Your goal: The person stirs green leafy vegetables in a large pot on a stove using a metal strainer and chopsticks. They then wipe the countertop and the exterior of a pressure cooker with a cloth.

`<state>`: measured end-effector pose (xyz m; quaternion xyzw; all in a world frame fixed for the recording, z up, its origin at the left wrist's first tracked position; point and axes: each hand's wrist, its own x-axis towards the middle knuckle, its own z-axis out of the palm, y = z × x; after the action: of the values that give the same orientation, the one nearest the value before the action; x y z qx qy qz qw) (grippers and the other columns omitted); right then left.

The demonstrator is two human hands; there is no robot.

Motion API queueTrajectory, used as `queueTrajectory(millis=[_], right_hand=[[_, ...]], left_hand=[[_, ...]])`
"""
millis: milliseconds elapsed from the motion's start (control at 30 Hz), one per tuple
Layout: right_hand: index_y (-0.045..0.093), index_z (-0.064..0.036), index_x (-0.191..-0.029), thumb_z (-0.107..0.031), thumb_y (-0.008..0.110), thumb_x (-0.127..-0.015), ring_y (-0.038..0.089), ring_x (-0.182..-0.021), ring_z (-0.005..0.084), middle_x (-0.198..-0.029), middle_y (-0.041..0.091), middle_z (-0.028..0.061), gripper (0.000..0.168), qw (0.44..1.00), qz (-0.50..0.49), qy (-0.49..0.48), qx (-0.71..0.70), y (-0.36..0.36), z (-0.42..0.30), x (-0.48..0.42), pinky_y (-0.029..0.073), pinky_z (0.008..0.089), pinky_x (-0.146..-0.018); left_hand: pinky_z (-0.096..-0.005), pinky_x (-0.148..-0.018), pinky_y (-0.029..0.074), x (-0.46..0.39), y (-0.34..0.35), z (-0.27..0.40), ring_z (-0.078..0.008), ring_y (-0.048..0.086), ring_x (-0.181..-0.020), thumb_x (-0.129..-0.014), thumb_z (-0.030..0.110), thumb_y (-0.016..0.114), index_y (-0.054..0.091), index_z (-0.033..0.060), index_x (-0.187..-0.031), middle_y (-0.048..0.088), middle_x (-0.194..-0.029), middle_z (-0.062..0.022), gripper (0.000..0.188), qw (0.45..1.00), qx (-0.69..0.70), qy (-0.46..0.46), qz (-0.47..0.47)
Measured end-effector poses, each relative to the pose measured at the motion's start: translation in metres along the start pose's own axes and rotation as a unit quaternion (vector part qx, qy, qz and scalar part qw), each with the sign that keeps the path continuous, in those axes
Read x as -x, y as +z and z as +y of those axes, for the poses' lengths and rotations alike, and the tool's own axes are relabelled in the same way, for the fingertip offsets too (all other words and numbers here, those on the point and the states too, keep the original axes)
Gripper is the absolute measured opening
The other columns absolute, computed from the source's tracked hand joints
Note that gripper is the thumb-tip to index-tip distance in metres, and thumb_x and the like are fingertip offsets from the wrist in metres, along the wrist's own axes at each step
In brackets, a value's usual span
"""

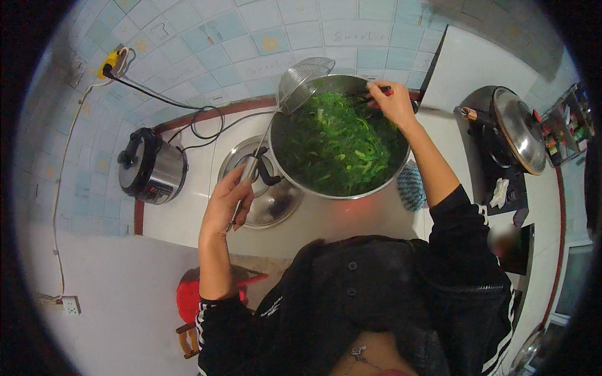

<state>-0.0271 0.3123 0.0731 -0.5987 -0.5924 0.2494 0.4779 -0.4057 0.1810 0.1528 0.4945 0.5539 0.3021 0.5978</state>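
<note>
A large round metal pot [341, 195] holds chopped leafy greens [350, 141] in dark liquid. My left hand [231, 197] grips the metal handle of a wire mesh strainer [303, 82], whose basket leans over the pot's far left rim. At the far right rim, my right hand [391, 101] is closed around a dark and red handle; its lower end is hidden among the greens, so the kind of utensil cannot be told. A metal lid [277, 207] with a black handle lies on the counter under the strainer's handle, left of the pot.
An electric pressure cooker [153, 167] stands on the left, its black cord running to a yellow socket adapter [110, 63] on the tiled wall. Beside the pot, at right, lies a blue patterned cloth [410, 185]. Farther right are a lidded wok [498, 127] and a spice rack [566, 127].
</note>
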Motion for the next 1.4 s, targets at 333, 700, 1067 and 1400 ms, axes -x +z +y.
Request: queueTrajectory(millis=[333,700,1067,1400], right_hand=[[0.066,0.003,-0.087,-0.032,0.058,-0.089,0.065,-0.058,0.0159,-0.070,0.066,0.0112,0.036,0.996,-0.065,0.052,-0.008,0.009,-0.003,0.002,0.050,0.0298,-0.056],[0.066,0.005,-0.088,-0.024,0.058,-0.090,0.066,-0.062,0.0133,-0.074,0.067,0.0089,0.030,0.986,-0.002,0.006,-0.169,0.017,-0.011,0.023,0.051,0.0246,-0.055],[0.066,0.002,-0.085,-0.028,0.059,-0.089,0.066,-0.060,0.0123,-0.068,0.066,0.0089,0.031,0.999,-0.031,-0.020,-0.027,0.019,-0.010,0.032,0.048,0.0257,-0.055],[0.066,0.003,-0.090,-0.020,0.060,-0.090,0.065,-0.064,0.0115,-0.074,0.066,0.0060,0.024,0.988,-0.091,-0.017,-0.121,0.027,-0.013,0.038,0.049,0.0237,-0.056]], left_hand=[[-0.0223,-0.029,0.025,-0.001,-0.002,-0.006,-0.0085,0.036,-0.035,-0.092,0.018,0.049,0.037,0.0025,-0.137,0.044,-0.059,-0.0013,0.048,1.000,-0.022,0.006,-0.011],[-0.0220,-0.027,0.024,-0.006,0.004,-0.022,-0.0081,0.035,-0.034,-0.091,0.021,0.050,0.042,0.0033,-0.130,0.045,-0.060,-0.0013,0.043,0.998,0.031,-0.047,-0.020],[-0.0227,-0.027,0.024,-0.006,0.009,-0.032,-0.0079,0.035,-0.034,-0.092,0.022,0.049,0.045,0.0035,-0.125,0.043,-0.057,0.0001,0.038,0.999,0.010,-0.035,-0.031],[-0.0212,-0.027,0.023,-0.006,0.009,-0.033,-0.0077,0.034,-0.033,-0.091,0.019,0.049,0.045,0.0068,-0.117,0.042,-0.058,0.0003,0.029,0.995,0.069,-0.065,-0.034]])
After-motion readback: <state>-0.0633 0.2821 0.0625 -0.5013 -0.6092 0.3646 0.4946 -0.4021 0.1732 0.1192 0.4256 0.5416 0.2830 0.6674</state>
